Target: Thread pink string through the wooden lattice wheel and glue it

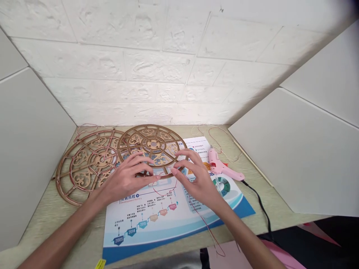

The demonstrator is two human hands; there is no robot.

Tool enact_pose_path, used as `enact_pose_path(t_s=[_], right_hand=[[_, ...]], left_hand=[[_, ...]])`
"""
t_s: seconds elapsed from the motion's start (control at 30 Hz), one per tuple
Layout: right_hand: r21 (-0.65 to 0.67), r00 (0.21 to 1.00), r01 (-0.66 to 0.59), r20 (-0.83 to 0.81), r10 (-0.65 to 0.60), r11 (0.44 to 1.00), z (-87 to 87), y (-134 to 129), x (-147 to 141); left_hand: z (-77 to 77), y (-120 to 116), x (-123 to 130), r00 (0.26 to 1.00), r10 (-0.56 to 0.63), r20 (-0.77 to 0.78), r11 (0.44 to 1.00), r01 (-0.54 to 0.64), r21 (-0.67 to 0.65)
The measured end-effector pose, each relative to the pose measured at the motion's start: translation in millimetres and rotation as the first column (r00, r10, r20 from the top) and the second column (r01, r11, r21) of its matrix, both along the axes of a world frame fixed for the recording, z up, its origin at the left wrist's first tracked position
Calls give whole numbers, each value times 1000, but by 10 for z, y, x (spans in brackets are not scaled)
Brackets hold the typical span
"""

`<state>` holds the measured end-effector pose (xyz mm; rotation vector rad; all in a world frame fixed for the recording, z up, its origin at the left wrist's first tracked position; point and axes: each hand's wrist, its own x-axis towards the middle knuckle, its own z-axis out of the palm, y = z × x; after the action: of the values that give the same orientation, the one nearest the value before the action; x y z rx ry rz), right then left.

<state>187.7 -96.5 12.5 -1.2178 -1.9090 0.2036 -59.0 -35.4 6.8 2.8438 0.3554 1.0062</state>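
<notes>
Head view, starting at the near edge: a thin red wire (207, 225) trails down across a printed sheet (168, 229) that covers much of the worktop (84, 235). Further in, the left hand (130, 175) and right hand (196, 177) curve toward each other at the near rim of the front disc (161, 145), brown and pierced with scrollwork. Thumb and forefinger sit close together on each, but I can't tell whether either grip is pinching the wire or the rim. Over to the right lies a pink glue gun (215, 164), its nozzle toward the wall (157, 89). The front disc overlaps the left disc (103, 160), which has reddish lines, likely wire, along its rings. By my reckoning that one is well along; the front disc, its rings mostly bare, looks barely begun, with loose wire left unfixed. I can make out no container.
</notes>
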Motion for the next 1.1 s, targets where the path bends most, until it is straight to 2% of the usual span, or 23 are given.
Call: enact_pose_path(t_s=[0.17, 0.43, 0.63, 0.87, 1.1], right_hand=[[-46, 998, -61, 9, 62, 997, -42, -1, -21], [-43, 985, -155, 68, 157, 987, 8, -1, 6], [-52, 985, -156, 64, 159, 986, 5, 23, 15], [-123, 992, -123, -9, 123, 985, -25, 57, -16], [-236, 990, -108, -111, 84, 966, -50, 69, -77]], left_hand=[[-1, -7, -15, 998, 12, -61, 1000, -11, 10], [10, -34, -15, 996, 42, -82, 998, -38, 51], [34, -50, -1, 987, 69, -145, 993, -54, 107], [49, -68, -6, 970, 88, -226, 986, -54, 155], [42, -61, -13, 970, 83, -230, 985, -45, 165]])
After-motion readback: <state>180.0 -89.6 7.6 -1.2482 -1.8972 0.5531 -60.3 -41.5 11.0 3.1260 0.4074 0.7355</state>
